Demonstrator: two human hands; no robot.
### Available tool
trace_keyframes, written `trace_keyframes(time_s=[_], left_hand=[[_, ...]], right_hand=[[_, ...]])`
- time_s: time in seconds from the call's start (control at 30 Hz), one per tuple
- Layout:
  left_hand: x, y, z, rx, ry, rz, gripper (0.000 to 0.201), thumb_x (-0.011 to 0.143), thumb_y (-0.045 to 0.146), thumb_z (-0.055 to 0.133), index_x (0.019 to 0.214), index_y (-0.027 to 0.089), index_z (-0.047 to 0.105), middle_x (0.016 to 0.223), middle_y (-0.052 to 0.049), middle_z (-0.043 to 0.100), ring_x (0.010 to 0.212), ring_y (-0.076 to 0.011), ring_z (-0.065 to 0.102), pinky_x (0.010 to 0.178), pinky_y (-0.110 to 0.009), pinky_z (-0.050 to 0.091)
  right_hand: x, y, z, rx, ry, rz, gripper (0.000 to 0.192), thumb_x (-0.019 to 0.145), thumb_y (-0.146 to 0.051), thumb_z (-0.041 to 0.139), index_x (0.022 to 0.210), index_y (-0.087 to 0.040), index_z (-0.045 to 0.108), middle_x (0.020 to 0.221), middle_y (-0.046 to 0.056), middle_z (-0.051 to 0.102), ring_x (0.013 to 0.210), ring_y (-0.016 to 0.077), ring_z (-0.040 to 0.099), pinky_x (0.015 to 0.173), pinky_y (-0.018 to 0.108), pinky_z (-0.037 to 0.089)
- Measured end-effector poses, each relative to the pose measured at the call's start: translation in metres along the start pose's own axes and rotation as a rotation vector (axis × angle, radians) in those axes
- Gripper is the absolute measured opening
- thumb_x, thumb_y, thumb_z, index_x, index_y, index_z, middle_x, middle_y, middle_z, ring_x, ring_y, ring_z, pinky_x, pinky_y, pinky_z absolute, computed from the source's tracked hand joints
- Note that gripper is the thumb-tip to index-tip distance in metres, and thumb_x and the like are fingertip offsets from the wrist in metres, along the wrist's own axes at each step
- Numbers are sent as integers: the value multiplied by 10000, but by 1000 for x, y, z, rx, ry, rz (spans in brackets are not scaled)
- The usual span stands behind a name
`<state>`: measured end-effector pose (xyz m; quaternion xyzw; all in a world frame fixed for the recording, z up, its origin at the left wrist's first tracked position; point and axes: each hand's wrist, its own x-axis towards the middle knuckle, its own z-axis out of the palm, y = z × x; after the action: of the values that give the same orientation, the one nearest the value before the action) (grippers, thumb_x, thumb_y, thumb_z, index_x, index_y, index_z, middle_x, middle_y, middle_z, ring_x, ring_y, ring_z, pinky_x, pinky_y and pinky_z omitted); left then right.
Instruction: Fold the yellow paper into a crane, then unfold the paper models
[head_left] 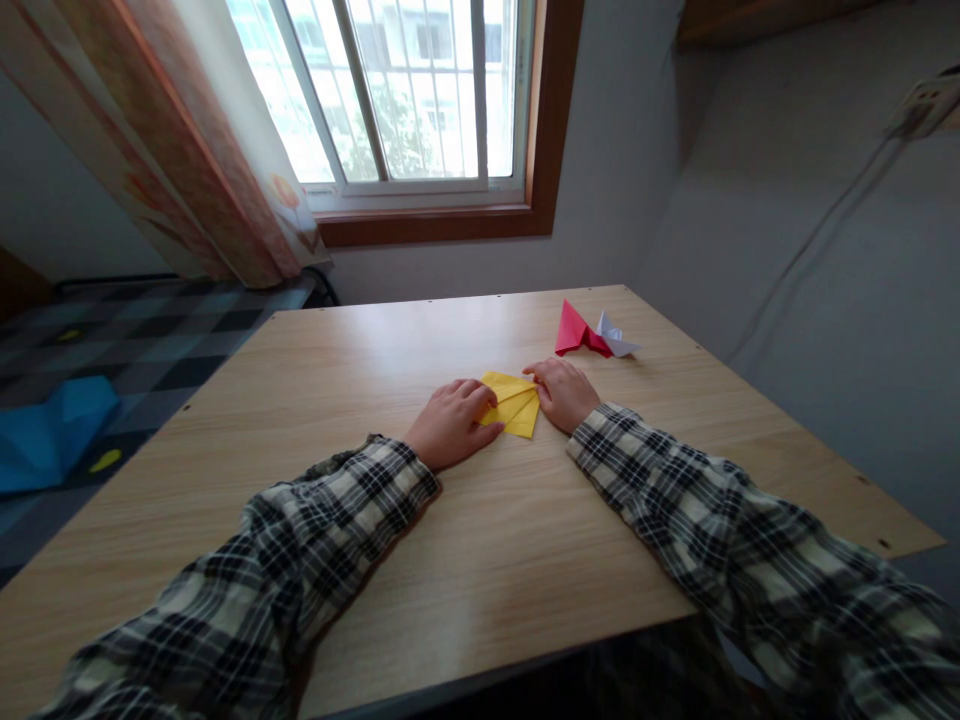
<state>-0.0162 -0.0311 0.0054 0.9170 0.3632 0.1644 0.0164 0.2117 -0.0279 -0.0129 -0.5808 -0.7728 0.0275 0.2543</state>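
Holding yellow paper (519, 408), left side by left hand (451, 422), right corner by right hand (565, 392); likely mid-fold, needing firm creasing.

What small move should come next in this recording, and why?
Perhaps smooth the diagonal crease in the yellow paper with the right hand: that hand is at its right edge, the left hand overlaps the opposite side, and the paper lies on the table.

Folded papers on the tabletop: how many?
3: yellow paper between left hand and right hand, red paper beyond right hand, white paper right of red. Hands could hide others.
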Motion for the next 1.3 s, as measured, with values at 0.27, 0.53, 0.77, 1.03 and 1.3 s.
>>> trace_keyframes(time_s=[0.27, 0.53, 0.77, 1.03, 1.3], left_hand=[[0, 2, -1, -14, -1, -7, 274, 896, 422, 595, 1049, 195, 599, 1129, -94, 642, 1071, -267, 579, 952, -441, 455], [0, 1, -1, 6, 3, 1, 274, 899, 426, 592, 1049, 196, 597, 1137, -95, 640, 1074, -265, 579, 950, -431, 455], [-1, 0, 0, -2, 11, 11, 259, 904, 420, 580, 1045, 203, 592, 1142, -93, 641, 1075, -262, 581, 957, -435, 457], [-1, -1, 3, -5, 22, 18, 282, 908, 410, 567, 1092, 197, 588, 1171, -100, 641, 1131, -268, 567, 1009, -452, 437], [-2, 0, 3, -16, 50, 16, 243, 876, 336, 571, 1075, 206, 620, 1207, -90, 655, 1213, -268, 528, 1093, -468, 373]], right_hand=[[1, 1, -1, 14, 0, -5, 328, 877, -82, 487, 1144, -168, 657, 1086, 113, 669, 1068, 247, 581, 963, 378, 446], [2, 5, 0, 37, 11, -26, 339, 818, -31, 497, 1058, -181, 682, 1067, 107, 676, 1047, 243, 584, 940, 382, 456], [1, 3, 1, 71, 51, -114, 264, 857, -110, 510, 1016, -181, 708, 1037, 102, 678, 1030, 246, 576, 949, 397, 445], [-2, -1, 0, 95, 21, -321, 276, 803, -104, 575, 999, -205, 741, 1085, 57, 731, 1039, 249, 592, 966, 424, 421], [-1, 0, -3, 77, -16, -319, 289, 794, -92, 581, 981, -219, 761, 1068, 43, 751, 1026, 233, 604, 959, 413, 415]])
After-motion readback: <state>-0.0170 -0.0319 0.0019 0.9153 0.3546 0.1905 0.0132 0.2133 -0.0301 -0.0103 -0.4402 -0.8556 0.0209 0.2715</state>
